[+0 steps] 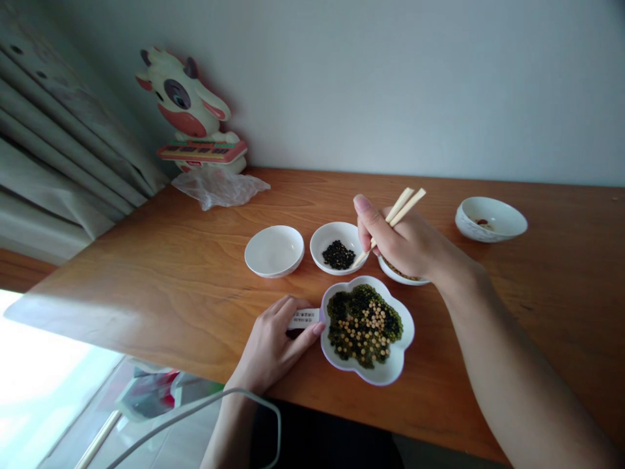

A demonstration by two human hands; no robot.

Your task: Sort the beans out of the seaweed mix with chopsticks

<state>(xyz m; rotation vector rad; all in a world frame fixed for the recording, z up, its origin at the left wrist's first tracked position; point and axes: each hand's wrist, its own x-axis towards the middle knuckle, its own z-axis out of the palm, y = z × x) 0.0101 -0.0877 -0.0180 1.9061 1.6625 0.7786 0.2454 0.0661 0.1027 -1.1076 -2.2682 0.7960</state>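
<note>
Holding chopsticks (396, 215) in rt hand (400, 241) over black-bean bowl (338, 248).

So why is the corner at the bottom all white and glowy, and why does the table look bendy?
In the head view, daylight from below the table washes out the bottom left corner to white; the wide lens bows the table edge and stretches the right hand and forearm; the flower-shaped dish of beans stays sharp, while the cow toy sits in dimmer, softer light.

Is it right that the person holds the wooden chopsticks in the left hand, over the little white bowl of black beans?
Not quite. The head view shows the pale wooden chopsticks in the right hand, tips over the small round white bowl of black beans. The left hand rests beside the flower-shaped white dish.
</note>
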